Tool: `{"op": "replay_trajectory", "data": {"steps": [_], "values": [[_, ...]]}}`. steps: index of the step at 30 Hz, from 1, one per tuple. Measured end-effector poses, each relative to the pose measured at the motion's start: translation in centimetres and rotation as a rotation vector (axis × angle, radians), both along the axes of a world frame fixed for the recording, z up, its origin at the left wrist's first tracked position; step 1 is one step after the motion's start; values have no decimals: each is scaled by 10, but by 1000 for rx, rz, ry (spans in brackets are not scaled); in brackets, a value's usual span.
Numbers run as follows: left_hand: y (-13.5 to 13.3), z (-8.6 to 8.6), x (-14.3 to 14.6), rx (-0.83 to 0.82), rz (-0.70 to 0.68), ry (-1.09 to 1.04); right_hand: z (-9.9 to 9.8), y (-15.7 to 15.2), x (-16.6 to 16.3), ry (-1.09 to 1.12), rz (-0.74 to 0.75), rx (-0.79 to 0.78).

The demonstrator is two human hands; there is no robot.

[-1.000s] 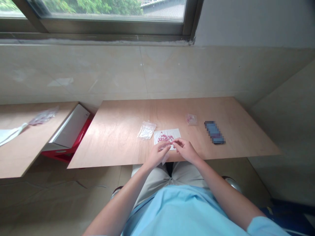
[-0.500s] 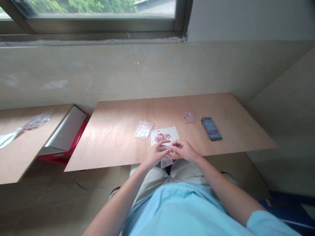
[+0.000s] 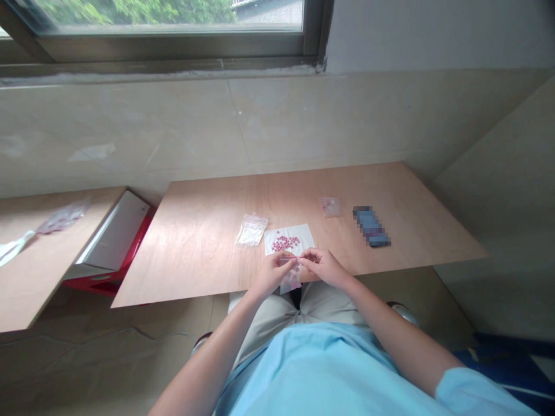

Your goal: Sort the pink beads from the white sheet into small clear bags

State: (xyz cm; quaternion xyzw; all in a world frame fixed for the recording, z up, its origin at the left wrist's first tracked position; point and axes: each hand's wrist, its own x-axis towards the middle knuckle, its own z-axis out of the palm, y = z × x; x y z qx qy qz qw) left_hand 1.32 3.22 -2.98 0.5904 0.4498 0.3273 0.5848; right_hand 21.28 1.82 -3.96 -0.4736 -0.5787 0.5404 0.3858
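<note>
A small clear zip bag with some pink pieces inside hangs at the table's front edge. My left hand pinches its top edge on the left. The fingertips of my right hand are closed on the same top edge at the right, close to the left fingertips. Just beyond the hands lies a white sheet with many small pink-red beads spread on it. My hands cover its near edge.
Left of the sheet is a stack of clear bags. A small filled bag lies farther back, and a pixelated phone-like object to the right. Another table stands at left, with a red stool between.
My left fingers have drawn in from a more spread pose to a pinch on the bag's top edge. The view has shifted slightly.
</note>
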Motion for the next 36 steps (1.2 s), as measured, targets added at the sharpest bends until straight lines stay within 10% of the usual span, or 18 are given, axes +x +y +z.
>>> {"op": "replay_trajectory", "data": {"steps": [36], "values": [[1, -3, 0, 71, 42, 71, -11, -1, -4, 79, -67, -53]]}}
